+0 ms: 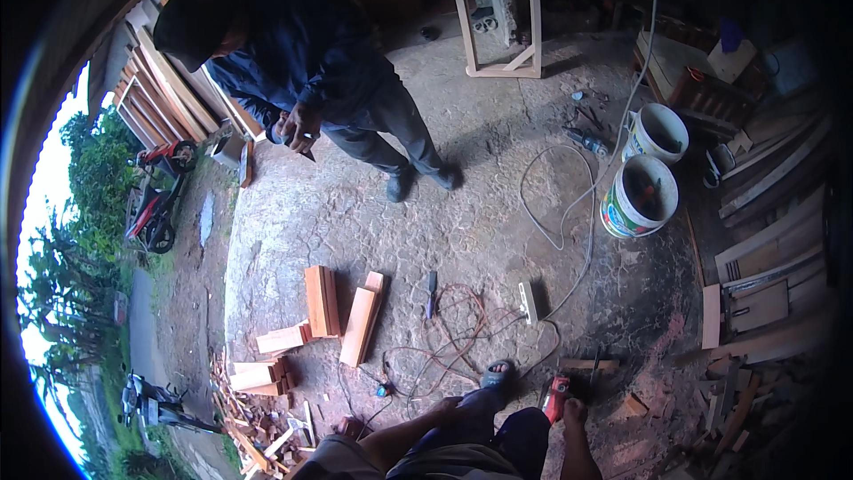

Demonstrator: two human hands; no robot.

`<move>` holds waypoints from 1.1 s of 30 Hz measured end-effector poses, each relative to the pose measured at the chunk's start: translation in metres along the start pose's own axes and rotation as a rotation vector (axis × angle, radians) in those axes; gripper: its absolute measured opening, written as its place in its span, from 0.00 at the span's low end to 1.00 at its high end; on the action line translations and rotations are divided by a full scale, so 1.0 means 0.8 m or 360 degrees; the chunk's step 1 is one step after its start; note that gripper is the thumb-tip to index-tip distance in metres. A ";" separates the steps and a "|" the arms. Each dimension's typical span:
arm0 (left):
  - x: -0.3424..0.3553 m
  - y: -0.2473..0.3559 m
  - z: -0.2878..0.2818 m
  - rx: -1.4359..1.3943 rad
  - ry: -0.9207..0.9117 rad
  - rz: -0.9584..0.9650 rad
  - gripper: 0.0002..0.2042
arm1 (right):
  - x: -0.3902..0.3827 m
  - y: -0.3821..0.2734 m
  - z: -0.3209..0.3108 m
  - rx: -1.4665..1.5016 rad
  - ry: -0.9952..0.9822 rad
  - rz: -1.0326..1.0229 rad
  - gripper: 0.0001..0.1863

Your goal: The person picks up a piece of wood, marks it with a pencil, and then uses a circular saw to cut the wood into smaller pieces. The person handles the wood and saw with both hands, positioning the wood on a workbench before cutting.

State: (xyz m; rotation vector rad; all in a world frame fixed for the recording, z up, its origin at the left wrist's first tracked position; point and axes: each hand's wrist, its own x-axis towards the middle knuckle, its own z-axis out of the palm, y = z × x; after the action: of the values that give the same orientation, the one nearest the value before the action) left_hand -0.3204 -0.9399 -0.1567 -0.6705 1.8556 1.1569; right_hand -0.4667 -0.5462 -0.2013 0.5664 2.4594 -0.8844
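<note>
– Right hand (576, 411) first: what is it doing?
– Closed on a red power tool (557, 398), at five o'clock from the centre of the view, beside a dark trouser leg (522, 442).
– And the left hand (446, 408)?
– Near the other leg. Its fingers are too blurred, so I can't tell whether they grasp anything.
– Any containers?
– Yes, toward one o'clock from the tool. The nearer white bucket (622, 220) is round, with a colourful printed wall, and holds dark items with a bit of orange. The farther white bucket (633, 144), just beside it, holds something dark I can't make out.
– Materials?
– Square-edged wood blocks (322, 302) lie at ten o'clock, some stacked. Jagged wood offcuts (737, 400) lie at three, and a thin grey cable (593, 218) curves toward twelve. Underneath is a rough, cracked floor (462, 231).
– Farther out?
– At twelve stands a pale, straight-barred wooden frame (502, 74); at eleven, a co-worker (311, 44) in dark clothes, hands close together.
</note>
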 end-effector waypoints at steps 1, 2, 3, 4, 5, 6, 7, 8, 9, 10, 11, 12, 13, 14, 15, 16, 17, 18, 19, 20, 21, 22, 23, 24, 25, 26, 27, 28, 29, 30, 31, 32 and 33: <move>-0.002 -0.005 -0.015 -0.0113 0.0021 -0.0066 0.36 | 0.014 -0.032 -0.005 0.0198 -0.0045 -0.0021 0.13; -0.008 -0.013 -0.031 -0.0067 0.0158 -0.0041 0.35 | 0.015 -0.060 -0.007 0.0400 -0.0073 -0.0016 0.14; -0.015 -0.021 -0.043 -0.0015 0.0289 -0.0019 0.35 | 0.015 -0.087 -0.010 0.0561 -0.0094 0.0064 0.15; -0.020 -0.027 -0.053 0.0068 0.0387 -0.0053 0.35 | 0.021 -0.114 -0.019 0.0468 -0.0187 -0.0013 0.14; -0.024 -0.031 -0.063 -0.0008 0.0485 -0.0053 0.34 | 0.031 -0.144 -0.031 0.0342 -0.0257 -0.0024 0.14; -0.029 -0.032 -0.071 -0.0054 0.0548 -0.0104 0.33 | 0.042 -0.174 -0.043 0.0213 -0.0324 -0.0036 0.14; -0.028 -0.029 -0.082 -0.0102 0.0610 -0.0156 0.33 | 0.054 -0.207 -0.049 0.0074 -0.0369 -0.0068 0.14; -0.032 -0.027 -0.095 -0.0199 0.0618 -0.0155 0.32 | 0.049 -0.230 -0.049 0.0238 -0.0371 -0.0178 0.13; -0.034 -0.022 -0.107 -0.0296 0.0625 -0.0153 0.31 | 0.048 -0.254 -0.047 0.0392 -0.0355 -0.0311 0.13; -0.031 -0.014 -0.122 -0.0387 0.0608 -0.0200 0.30 | 0.051 -0.279 -0.044 0.0546 -0.0339 -0.0444 0.13; -0.022 -0.003 -0.138 -0.0423 0.0610 -0.0192 0.29 | 0.062 -0.306 -0.044 0.0178 -0.0204 -0.0366 0.11; -0.009 0.012 -0.150 -0.0523 0.0676 -0.0105 0.29 | 0.076 -0.334 -0.042 0.0290 -0.0244 -0.0459 0.11; 0.010 0.030 -0.160 -0.0618 0.0729 -0.0064 0.28 | 0.097 -0.366 -0.038 0.0402 -0.0285 -0.0554 0.12; 0.033 0.050 -0.168 -0.0702 0.0781 -0.0035 0.28 | 0.123 -0.400 -0.033 0.0483 -0.0296 -0.0588 0.14; 0.056 0.063 -0.188 -0.0742 0.0710 -0.0086 0.29 | 0.140 -0.430 -0.021 0.0514 -0.0341 -0.0713 0.15; 0.084 0.078 -0.208 -0.0769 0.0641 -0.0152 0.30 | 0.165 -0.464 -0.016 0.0464 -0.0329 -0.0652 0.16; 0.106 0.093 -0.223 -0.0776 0.0600 -0.0151 0.31 | 0.191 -0.499 -0.012 0.0477 -0.0423 -0.0870 0.17; 0.131 0.111 -0.247 -0.0754 0.0479 -0.0253 0.32 | 0.218 -0.538 -0.004 0.0460 -0.0461 -0.0954 0.18; 0.145 0.131 -0.265 -0.0605 0.0501 -0.0005 0.32 | 0.249 -0.576 -0.004 0.0357 -0.0431 -0.0881 0.19; 0.164 0.157 -0.296 -0.0460 0.0450 0.0121 0.33 | 0.283 -0.614 -0.010 0.0283 -0.0418 -0.0857 0.19; 0.193 0.190 -0.346 -0.0419 0.0451 0.0094 0.32 | 0.309 -0.646 -0.012 0.0181 -0.0436 -0.0825 0.19; 0.224 0.230 -0.401 -0.0377 0.0454 0.0068 0.32 | 0.356 -0.690 -0.016 0.0332 -0.0345 -0.0826 0.19; 0.259 0.273 -0.459 -0.0335 0.0459 0.0042 0.32 | 0.408 -0.733 -0.019 0.0473 -0.0257 -0.0814 0.20; 0.268 0.309 -0.483 -0.0327 0.0433 -0.0031 0.32 | 0.437 -0.744 -0.030 0.0543 -0.0186 -0.0684 0.20; 0.275 0.342 -0.507 -0.0316 0.0408 -0.0104 0.31 | 0.456 -0.746 -0.037 0.0683 -0.0169 -0.0726 0.21; 0.274 0.368 -0.527 -0.0304 0.0385 -0.0177 0.31 | 0.467 -0.742 -0.043 0.0796 -0.0128 -0.0685 0.21; 0.287 0.402 -0.546 -0.0307 0.0380 -0.0242 0.31 | 0.502 -0.749 -0.056 0.0881 -0.0097 -0.0602 0.22; 0.313 0.435 -0.584 -0.0241 0.0490 -0.0156 0.28 | 0.526 -0.747 -0.072 0.0784 -0.0001 -0.0621 0.21; 0.326 0.462 -0.609 -0.0470 0.0515 -0.0101 0.25 | 0.537 -0.737 -0.092 0.0665 0.0082 -0.0537 0.20; 0.349 0.491 -0.648 -0.0439 0.0611 0.0048 0.19 | 0.556 -0.738 -0.103 0.0540 0.0182 -0.0337 0.19; 0.374 0.521 -0.686 -0.0409 0.0706 0.0198 0.14 | 0.566 -0.734 -0.119 0.0542 0.0197 -0.0259 0.21; 0.398 0.552 -0.720 -0.0347 0.0756 0.0241 0.11 | 0.577 -0.732 -0.136 0.0444 0.0240 0.0067 0.23; 0.420 0.581 -0.753 -0.0674 0.0697 0.0291 0.10 | 0.578 -0.730 -0.143 0.0811 0.0271 0.0232 0.20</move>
State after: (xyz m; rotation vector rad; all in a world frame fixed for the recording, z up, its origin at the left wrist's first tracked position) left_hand -1.0740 -1.2851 -0.0918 -1.0774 2.0794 1.6517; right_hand -1.1749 -0.7811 -0.0956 1.0173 2.2923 -1.4633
